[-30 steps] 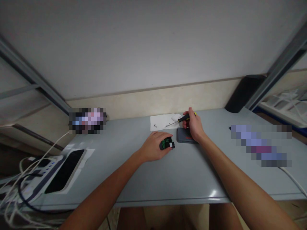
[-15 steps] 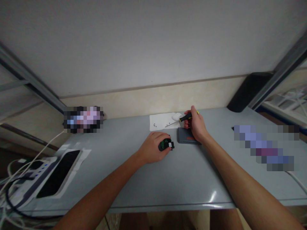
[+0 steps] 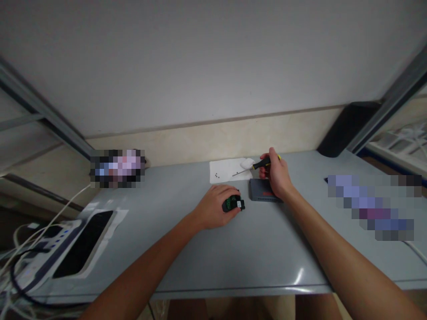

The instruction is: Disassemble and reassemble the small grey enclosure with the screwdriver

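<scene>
My left hand is closed around a small black device with a bare green circuit board, shaped rather like an opened computer mouse. A white label shows on its right part. In my right hand is a screwdriver with a black and yellow handle, its thin shaft pointing left over a white sheet of paper. Several tiny dark screws lie on the paper's left side, and a small dark piece rests near the shaft. A dark grey box with red marking sits below my right hand, partly covered by it.
A phone lies on the left beside a power strip with tangled cables. Blurred-out items stand at the back left and on the right. A black cylinder leans in the back right corner. The wall closes off the grey table behind.
The whole view has shifted slightly, so everything appears a little further right and lower. Both hands keep their holds, and the screwdriver still points over the paper.
</scene>
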Demonstrator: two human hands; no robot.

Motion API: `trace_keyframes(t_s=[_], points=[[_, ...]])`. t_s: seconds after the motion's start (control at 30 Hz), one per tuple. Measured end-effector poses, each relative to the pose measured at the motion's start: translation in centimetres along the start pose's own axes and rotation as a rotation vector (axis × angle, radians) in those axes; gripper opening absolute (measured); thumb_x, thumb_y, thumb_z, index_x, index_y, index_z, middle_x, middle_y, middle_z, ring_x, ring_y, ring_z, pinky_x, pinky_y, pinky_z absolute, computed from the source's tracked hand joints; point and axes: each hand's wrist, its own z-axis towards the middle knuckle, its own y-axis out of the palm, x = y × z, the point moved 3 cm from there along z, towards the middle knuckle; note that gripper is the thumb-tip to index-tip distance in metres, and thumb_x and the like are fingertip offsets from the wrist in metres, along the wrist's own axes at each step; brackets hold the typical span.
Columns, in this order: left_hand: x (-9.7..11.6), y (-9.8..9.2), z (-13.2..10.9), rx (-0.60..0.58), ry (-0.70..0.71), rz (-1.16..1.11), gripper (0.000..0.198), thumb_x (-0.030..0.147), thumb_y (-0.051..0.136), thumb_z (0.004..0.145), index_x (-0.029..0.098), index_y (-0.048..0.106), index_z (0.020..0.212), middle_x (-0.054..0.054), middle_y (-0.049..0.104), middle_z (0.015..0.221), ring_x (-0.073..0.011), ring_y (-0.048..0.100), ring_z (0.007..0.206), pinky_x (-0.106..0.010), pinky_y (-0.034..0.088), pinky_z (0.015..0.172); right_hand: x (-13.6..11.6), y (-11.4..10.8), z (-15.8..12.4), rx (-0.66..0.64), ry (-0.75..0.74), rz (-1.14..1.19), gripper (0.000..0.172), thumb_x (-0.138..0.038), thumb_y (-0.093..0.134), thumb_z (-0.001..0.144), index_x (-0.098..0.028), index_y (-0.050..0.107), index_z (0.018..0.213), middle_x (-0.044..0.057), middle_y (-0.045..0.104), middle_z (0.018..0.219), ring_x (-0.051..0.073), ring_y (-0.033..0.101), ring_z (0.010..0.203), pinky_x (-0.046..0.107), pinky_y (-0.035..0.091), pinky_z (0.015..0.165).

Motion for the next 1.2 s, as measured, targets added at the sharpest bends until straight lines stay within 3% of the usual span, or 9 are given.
trace_keyframes(t_s=[0.13,0.37,0.83,1.2], points=[[0.1,0.0,0.0,0.004,-0.006,-0.012,0.034,0.031,0.079,0.096,0.026,0.070,0.128,-0.009,0.077,0.133,-0.0291,0.071,0.126,-0.050,0.052,0.114,-1.3,-1.0,-0.1,0.187,-0.258,-0.123,0.059,-0.083,0.054,0.098,-0.026,0.058,0.082,-0.004,0.049,0.054,0.016,0.048,0.046,0.030,0.037,0.046],[-0.4,0.4,0.0,0.014,0.007,-0.010,0.034,0.034,0.079,0.097,0.026,0.071,0.130,-0.009,0.077,0.134,-0.0284,0.072,0.125,-0.050,0.054,0.113,-0.8,-0.7,-0.4,0.103,-0.368,-0.465,0.060,-0.081,0.050,0.101,-0.025,0.061,0.082,-0.001,0.057,0.063,0.018,0.052,0.060,0.030,0.040,0.060],[-0.2,0.4,0.0,0.033,-0.044,0.032,0.036,0.035,0.084,0.093,0.028,0.072,0.127,-0.006,0.080,0.133,-0.0287,0.074,0.123,-0.050,0.052,0.110,-0.2,-0.4,-0.4,0.021,-0.309,-0.570,0.059,-0.078,0.049,0.103,-0.024,0.063,0.085,0.002,0.066,0.066,0.020,0.059,0.063,0.031,0.041,0.063],[-0.4,0.4,-0.1,0.039,-0.037,0.012,0.038,0.034,0.084,0.092,0.027,0.071,0.127,-0.005,0.079,0.135,-0.0281,0.073,0.126,-0.049,0.050,0.112,-0.3,-0.5,-0.1,0.046,-0.338,-0.444,0.057,-0.076,0.053,0.102,-0.023,0.063,0.083,-0.001,0.062,0.061,0.017,0.058,0.057,0.029,0.044,0.057]])
